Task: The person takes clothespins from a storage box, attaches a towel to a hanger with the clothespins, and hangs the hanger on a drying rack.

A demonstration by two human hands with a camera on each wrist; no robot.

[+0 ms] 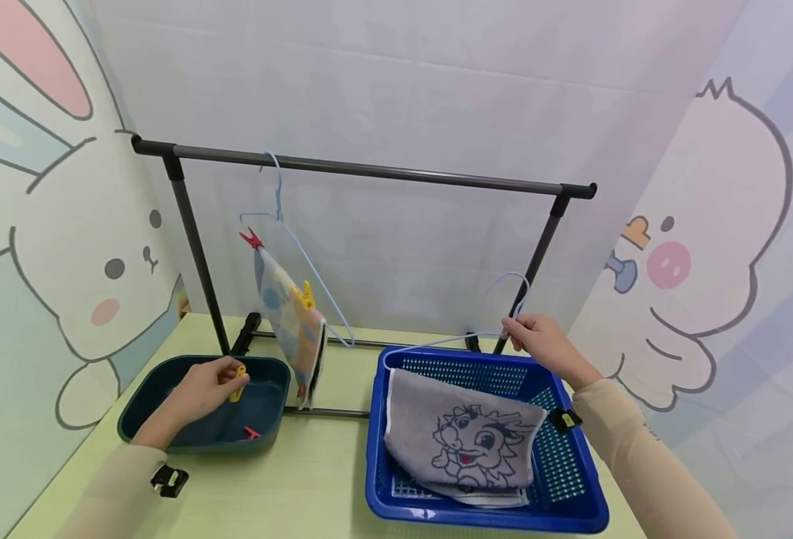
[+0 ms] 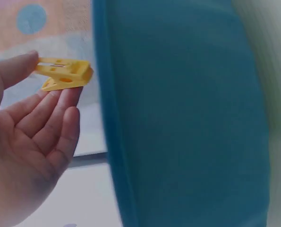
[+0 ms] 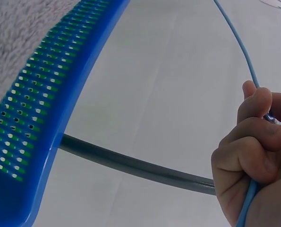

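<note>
My left hand (image 1: 202, 389) pinches a yellow clothespin (image 2: 67, 71) between thumb and fingertips, over the dark teal basin (image 1: 197, 434). A red clothespin (image 1: 251, 433) lies inside that basin. With curled fingers my right hand (image 1: 536, 340) grips a light blue wire hanger (image 1: 430, 343) just below its hook, above the back right of the blue basket (image 1: 487, 522). A grey towel (image 1: 416, 419) with a cartoon dragon spreads below the hanger, over the basket; the hanger's lower part is hidden by it. More folded cloth (image 1: 490, 498) shows under the towel.
A dark rack bar (image 1: 396, 174) spans the back on two posts. Another blue hanger (image 1: 311, 266) hangs from its left part, carrying a colourful cloth (image 1: 284, 307) held by a red clip (image 1: 251, 238) and a yellow clip (image 1: 305, 296). The yellow-green table (image 1: 302, 486) lies beneath.
</note>
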